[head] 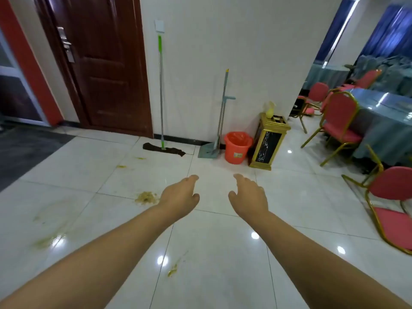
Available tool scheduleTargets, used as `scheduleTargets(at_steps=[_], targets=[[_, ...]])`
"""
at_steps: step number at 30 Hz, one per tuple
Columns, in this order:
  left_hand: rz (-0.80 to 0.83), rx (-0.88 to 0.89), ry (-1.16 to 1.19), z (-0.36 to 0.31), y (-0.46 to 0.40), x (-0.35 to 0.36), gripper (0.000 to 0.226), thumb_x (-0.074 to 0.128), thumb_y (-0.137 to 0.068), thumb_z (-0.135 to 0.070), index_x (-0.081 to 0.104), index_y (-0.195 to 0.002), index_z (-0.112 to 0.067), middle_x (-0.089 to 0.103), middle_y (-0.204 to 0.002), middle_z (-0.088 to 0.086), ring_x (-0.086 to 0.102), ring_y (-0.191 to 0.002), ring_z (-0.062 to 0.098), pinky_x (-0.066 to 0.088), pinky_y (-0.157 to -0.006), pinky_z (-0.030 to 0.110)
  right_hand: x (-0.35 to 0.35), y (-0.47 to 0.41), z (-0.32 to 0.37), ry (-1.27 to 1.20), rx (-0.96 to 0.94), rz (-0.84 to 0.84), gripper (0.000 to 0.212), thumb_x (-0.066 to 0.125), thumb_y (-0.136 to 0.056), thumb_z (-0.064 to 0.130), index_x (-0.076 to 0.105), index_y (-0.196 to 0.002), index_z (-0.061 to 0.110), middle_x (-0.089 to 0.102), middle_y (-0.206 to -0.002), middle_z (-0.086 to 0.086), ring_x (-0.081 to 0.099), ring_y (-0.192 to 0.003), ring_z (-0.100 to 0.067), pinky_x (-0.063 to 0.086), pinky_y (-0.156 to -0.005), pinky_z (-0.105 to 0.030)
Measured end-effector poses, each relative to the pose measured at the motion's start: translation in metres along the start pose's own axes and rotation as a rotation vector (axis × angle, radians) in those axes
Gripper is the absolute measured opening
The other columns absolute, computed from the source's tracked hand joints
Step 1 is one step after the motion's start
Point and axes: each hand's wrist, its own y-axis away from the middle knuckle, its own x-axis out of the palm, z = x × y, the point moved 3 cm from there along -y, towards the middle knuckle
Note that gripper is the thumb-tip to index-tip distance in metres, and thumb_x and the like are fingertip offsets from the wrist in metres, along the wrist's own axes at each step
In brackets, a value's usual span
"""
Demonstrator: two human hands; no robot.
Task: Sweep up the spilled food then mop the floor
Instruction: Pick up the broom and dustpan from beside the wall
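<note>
Two empty hands, left (pixel 180 195) and right (pixel 249 194), grips released, hover over glossy tiles (pixel 214 253); crumbly food (pixel 146 198) lies scattered; the mop (pixel 162 94) stands upright against the wall.

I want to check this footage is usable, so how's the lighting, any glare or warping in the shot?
Head view: evenly lit indoors; bright ceiling-light reflections dot the glossy floor tiles, one falling right on a food smear at lower left; wide-angle bending bows the door and the mop handle; the chairs and far room look soft; both the left hand and right hand are reasonably sharp.
</note>
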Motion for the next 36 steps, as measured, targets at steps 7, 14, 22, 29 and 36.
scheduleTargets(at_steps=[7, 14, 22, 29, 36], targets=[[0.024, -0.109, 0.073, -0.056, -0.077, 0.053, 0.051, 0.048, -0.092, -0.032, 0.037, -0.141, -0.027, 0.055, -0.132, -0.007, 0.06, -0.108, 0.017, 0.041, -0.075, 0.023, 0.001, -0.062, -0.112, -0.071, 0.059, 0.046, 0.05, 0.047, -0.092, 0.024, 0.041, -0.141, 0.02, 0.062, -0.126, -0.002, 0.058, -0.112, -0.022, 0.045, -0.094, -0.033], [0.073, -0.178, 0.143, -0.101, -0.142, 0.105, 0.051, 0.049, -0.092, -0.034, 0.037, -0.141, -0.025, 0.056, -0.132, -0.007, 0.06, -0.108, 0.015, 0.041, -0.075, 0.022, 0.01, -0.118, -0.194, -0.145, 0.122, 0.119, 0.049, 0.044, -0.095, 0.026, 0.036, -0.144, 0.025, 0.06, -0.127, 0.001, 0.061, -0.109, -0.018, 0.049, -0.081, -0.027], [0.08, -0.22, 0.134, -0.112, -0.231, 0.115, 0.043, 0.049, -0.093, -0.03, 0.047, -0.135, -0.023, 0.057, -0.13, -0.005, 0.059, -0.107, 0.014, 0.041, -0.08, 0.022, 0.018, -0.211, -0.215, -0.178, 0.069, 0.156, 0.043, 0.042, -0.096, 0.026, 0.044, -0.139, 0.024, 0.065, -0.118, 0.002, 0.063, -0.101, -0.019, 0.044, -0.072, -0.023], [0.164, -0.181, 0.225, -0.105, -0.351, 0.121, 0.03, 0.049, -0.094, -0.029, 0.06, -0.122, -0.023, 0.061, -0.121, -0.007, 0.058, -0.1, 0.011, 0.046, -0.082, 0.023, 0.027, -0.323, -0.232, -0.094, 0.053, 0.178, 0.031, 0.04, -0.094, 0.023, 0.067, -0.108, 0.023, 0.07, -0.103, 0.003, 0.065, -0.088, -0.018, 0.054, -0.073, -0.026], [0.21, -0.199, 0.336, -0.081, -0.485, 0.111, 0.024, 0.052, -0.093, -0.025, 0.063, -0.115, -0.024, 0.062, -0.108, -0.008, 0.059, -0.09, 0.01, 0.05, -0.074, 0.021, 0.03, -0.465, -0.234, -0.075, 0.004, 0.185, 0.03, 0.041, -0.096, 0.026, 0.068, -0.108, 0.021, 0.069, -0.104, 0.001, 0.064, -0.093, -0.018, 0.055, -0.081, -0.031]])
